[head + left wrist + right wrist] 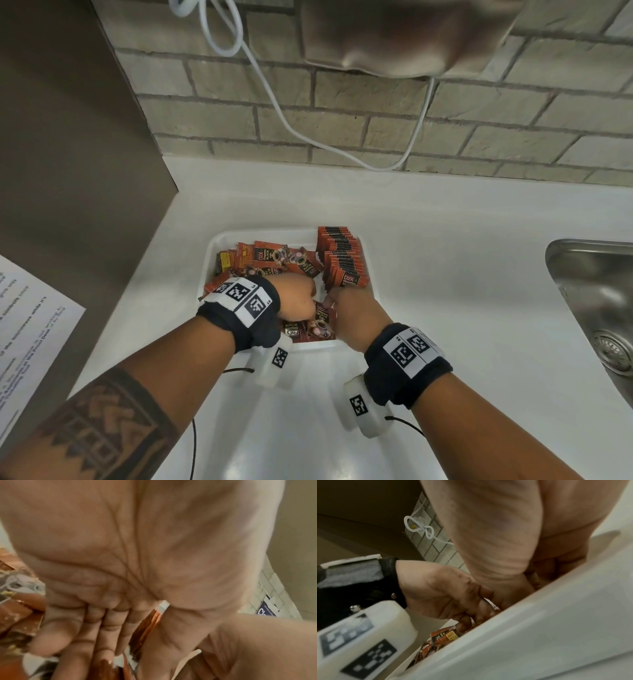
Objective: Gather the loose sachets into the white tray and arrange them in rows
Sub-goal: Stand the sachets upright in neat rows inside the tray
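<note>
Your left hand [297, 297] pinches a few sachets [145, 627] edge-up. The standing row [340, 260] lies just beyond your right hand [346, 310], whose grip I cannot tell.

A white countertop [445, 240] runs along a brick-tiled wall, a steel sink [596, 301] set into it at the right. A white tray [222, 246] sits directly on the counter near its middle, and a printed paper sheet [30, 329] lies at the far left.
</note>
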Demonstrator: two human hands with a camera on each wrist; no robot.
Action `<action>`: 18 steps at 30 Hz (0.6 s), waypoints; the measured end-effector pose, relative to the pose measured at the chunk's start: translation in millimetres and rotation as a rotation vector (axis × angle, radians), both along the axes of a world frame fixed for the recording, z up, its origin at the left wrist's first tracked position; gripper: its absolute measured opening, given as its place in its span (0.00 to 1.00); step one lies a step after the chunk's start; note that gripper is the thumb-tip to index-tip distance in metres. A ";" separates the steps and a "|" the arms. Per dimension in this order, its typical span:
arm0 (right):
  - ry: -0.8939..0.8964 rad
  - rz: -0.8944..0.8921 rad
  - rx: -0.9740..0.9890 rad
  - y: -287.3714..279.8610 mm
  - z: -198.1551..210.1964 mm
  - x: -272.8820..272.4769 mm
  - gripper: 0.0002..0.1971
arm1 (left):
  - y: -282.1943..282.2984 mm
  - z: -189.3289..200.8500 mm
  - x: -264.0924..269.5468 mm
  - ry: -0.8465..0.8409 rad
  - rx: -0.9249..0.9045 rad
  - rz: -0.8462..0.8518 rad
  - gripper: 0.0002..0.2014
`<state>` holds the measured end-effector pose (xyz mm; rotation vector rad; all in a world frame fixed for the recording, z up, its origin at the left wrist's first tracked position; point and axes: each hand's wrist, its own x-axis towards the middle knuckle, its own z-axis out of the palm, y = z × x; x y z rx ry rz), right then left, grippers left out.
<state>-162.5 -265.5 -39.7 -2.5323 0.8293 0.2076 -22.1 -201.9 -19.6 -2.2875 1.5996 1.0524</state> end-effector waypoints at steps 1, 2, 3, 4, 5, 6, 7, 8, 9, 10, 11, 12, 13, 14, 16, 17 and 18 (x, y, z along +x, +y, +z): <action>-0.013 -0.007 0.008 0.0 -1.0 -0.2 0.11 | -1.8 0.2 -1.7 -0.001 -0.008 0.021 0.13; -0.019 -0.011 0.013 0.2 -1.7 -0.2 0.10 | -2.7 0.3 -3.2 -0.005 -0.019 0.033 0.16; -0.025 -0.007 0.012 0.3 -1.4 -0.2 0.10 | -3.2 -0.2 -4.0 -0.024 -0.020 0.036 0.16; -0.029 0.000 0.012 0.7 -1.0 0.0 0.10 | -2.8 -1.4 -4.1 -0.043 -0.018 0.037 0.15; -0.029 0.009 0.015 0.8 0.1 0.0 0.10 | -2.1 -2.7 -3.8 -0.053 -0.011 0.047 0.14; -0.026 0.019 0.017 1.0 1.8 0.0 0.11 | -0.8 -3.5 -2.9 -0.048 -0.013 0.055 0.14; -0.018 0.024 0.011 1.0 3.6 -0.5 0.11 | 0.4 -3.7 -1.5 -0.044 -0.014 0.060 0.13; -0.012 0.024 0.002 0.6 5.2 -1.5 0.11 | 1.7 -2.9 0.3 -0.036 -0.019 0.070 0.13; -0.009 0.018 -0.008 -0.3 6.2 -3.2 0.10 | 3.2 -1.2 2.2 -0.028 -0.026 0.080 0.12; -0.010 0.009 -0.015 -1.5 6.1 -5.1 0.10 | 5.0 1.2 4.3 -0.021 -0.030 0.091 0.11; -0.007 0.002 -0.022 -2.3 6.2 -7.2 0.09 | 6.8 3.6 6.6 -0.020 -0.031 0.090 0.10; 0.004 0.002 -0.029 -2.6 7.5 -9.4 0.09 | 9.1 7.0 9.0 -0.019 -0.025 0.088 0.10; 0.019 0.006 -0.039 -3.0 10.0 -11.7 0.08 | 11.1 10.1 11.8 -0.019 -0.018 0.087 0.10; 0.029 0.006 -0.052 -3.4 12.4 -13.5 0.09 | 13.4 13.8 14.8 -0.020 -0.016 0.085 0.10; 0.019 -0.007 -0.066 -5.2 17.6 -16.4 0.11 | 19.1 21.6 20.9 -0.028 -0.022 0.071 0.10; 0.005 -0.019 -0.066 -6.0 19.1 -17.1 0.11 | 21.7 24.7 24.0 -0.030 -0.024 0.076 0.10; -0.002 -0.035 -0.053 -6.1 19.1 -17.1 0.11 | 24.1 27.8 26.1 -0.029 -0.024 0.083 0.09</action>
